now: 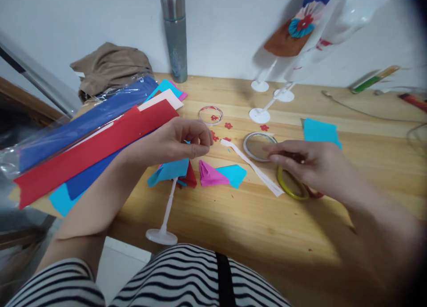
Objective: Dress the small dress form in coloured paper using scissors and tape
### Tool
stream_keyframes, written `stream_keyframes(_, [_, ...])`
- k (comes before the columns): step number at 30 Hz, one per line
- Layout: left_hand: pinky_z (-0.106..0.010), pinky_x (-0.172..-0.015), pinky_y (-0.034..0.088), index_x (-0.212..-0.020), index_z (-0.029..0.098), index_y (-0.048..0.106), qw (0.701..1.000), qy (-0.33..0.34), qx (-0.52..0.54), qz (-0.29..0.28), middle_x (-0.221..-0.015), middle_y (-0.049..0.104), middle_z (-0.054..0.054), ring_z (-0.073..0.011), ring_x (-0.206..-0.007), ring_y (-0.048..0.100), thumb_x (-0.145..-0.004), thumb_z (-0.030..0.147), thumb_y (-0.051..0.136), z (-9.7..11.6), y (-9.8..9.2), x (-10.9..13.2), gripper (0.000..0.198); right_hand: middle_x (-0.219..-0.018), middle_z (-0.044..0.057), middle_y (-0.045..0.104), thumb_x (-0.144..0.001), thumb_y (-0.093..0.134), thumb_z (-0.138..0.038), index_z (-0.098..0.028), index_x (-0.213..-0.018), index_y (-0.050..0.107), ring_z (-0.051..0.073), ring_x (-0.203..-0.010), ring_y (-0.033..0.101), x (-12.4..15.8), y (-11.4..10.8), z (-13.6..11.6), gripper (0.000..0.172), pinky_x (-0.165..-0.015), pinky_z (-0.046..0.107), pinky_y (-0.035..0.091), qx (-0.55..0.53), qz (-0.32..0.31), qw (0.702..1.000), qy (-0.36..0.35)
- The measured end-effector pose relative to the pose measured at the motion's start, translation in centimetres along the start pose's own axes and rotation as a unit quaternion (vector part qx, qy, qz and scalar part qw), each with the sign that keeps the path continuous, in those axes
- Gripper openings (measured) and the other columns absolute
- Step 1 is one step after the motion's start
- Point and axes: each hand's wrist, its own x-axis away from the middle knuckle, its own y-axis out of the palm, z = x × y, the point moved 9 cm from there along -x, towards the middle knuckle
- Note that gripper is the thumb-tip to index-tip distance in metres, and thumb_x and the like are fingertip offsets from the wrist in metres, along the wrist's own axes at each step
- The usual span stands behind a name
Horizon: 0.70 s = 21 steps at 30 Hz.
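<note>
We should steady the tape roll [247, 149]; whether our left hand [178, 138] or right hand [305, 161] grips anything, we cannot tell.

Head camera: looked forward and down — from above the striped shirt [190, 280]
Tabletop [233, 222]: lay close below
Wall [227, 31]: stood farther off — across the top

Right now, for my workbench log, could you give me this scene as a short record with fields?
Left hand: left hand, fingers curled, near light-blue paper; grip unclear
Right hand: right hand, fingertips by a white ring, near a yellow loop; contact unclear
Between hands: white strip on the table
Small pieces: several red flower shapes
Left side: long red strip
Back: upright bottle by the wall
</note>
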Motion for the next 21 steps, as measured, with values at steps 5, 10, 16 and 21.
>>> stream_keyframes(5, [-0.029,-0.076,0.051,-0.07,0.018,0.064,0.998,0.023,-0.043,-0.03,-0.085,0.064,-0.004,-0.0152,-0.08,0.06,-0.084,0.025,0.071,0.8,0.3,0.4,0.017,-0.086,0.004,0.08,-0.068,0.081,-0.045,-0.025,-0.094,0.08,0.021,-0.077,0.071,0.2,2.6,-6.7,0.033,-0.068,0.033,0.058,-0.31,-0.029,0.95,-0.03])
stream_keyframes(10, [-0.028,-0.074,0.051,-0.07,0.02,0.065,0.998,0.017,-0.062,-0.027,-0.084,0.065,-0.004,-0.0163,-0.081,0.061,-0.085,0.028,0.07,1.0,0.1,0.7,0.018,-0.068,0.0,0.065,-0.073,0.08,-0.048,-0.024,-0.087,0.076,0.015,-0.059,0.057,-0.9,5.1,-10.7,0.028,-0.05,0.029,0.046,-0.323,-0.102,0.939,-0.049])
stream_keyframes(16, [-0.026,-0.065,0.046,-0.073,0.018,0.067,0.997,0.018,-0.074,-0.026,-0.078,0.063,-0.001,-0.0139,-0.072,0.057,-0.083,0.022,0.071,0.9,-0.3,0.5,0.011,-0.055,-0.003,0.05,-0.073,0.076,-0.041,-0.023,-0.062,0.064,0.01,-0.05,0.038,-1.4,5.8,-11.1,0.024,-0.045,0.025,0.027,-0.328,-0.095,0.939,-0.052])
stream_keyframes(21, [-0.026,-0.063,0.043,-0.072,0.017,0.065,0.998,0.016,-0.057,-0.025,-0.073,0.06,0.001,-0.0123,-0.068,0.054,-0.083,0.022,0.069,1.0,-0.2,0.5,0.012,-0.056,-0.003,0.052,-0.079,0.077,-0.039,-0.024,-0.066,0.066,0.01,-0.051,0.043,-1.3,5.9,-10.7,0.022,-0.046,0.026,0.032,-0.348,-0.111,0.929,-0.058])
